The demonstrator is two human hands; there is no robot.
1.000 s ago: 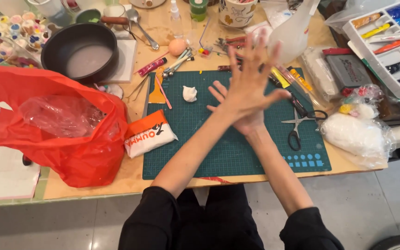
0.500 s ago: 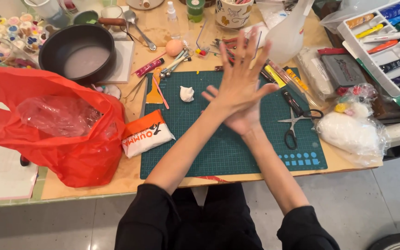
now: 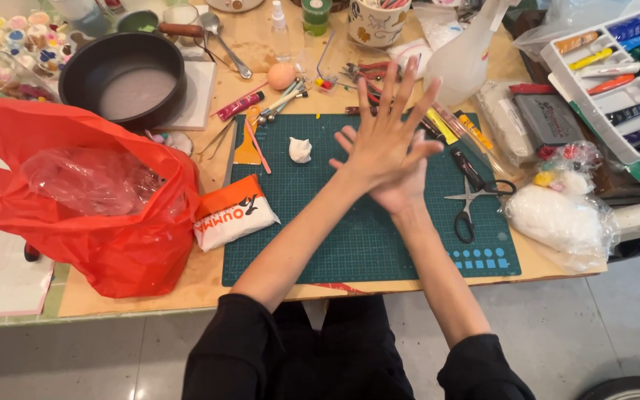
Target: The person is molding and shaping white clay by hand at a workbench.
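My left hand (image 3: 388, 137) lies flat on top of my right hand (image 3: 403, 191), palm against palm, wrists crossed above the green cutting mat (image 3: 350, 244). The left fingers are spread and point up and to the right. Only the right hand's fingertips and heel show beneath it. Anything between the palms is hidden. A small white clay lump (image 3: 300, 150) rests on the mat just left of the hands.
Black scissors (image 3: 468, 204) lie on the mat's right side beside a bag of white clay (image 3: 557, 218). A red plastic bag (image 3: 112, 244), an orange-and-white packet (image 3: 232, 215) and a black pan (image 3: 124, 78) sit left. A paint-tube tray (image 3: 616, 67) stands at the far right.
The left hand has slid a little back and forth over the right hand, palms staying pressed together. Nothing on the table has moved.
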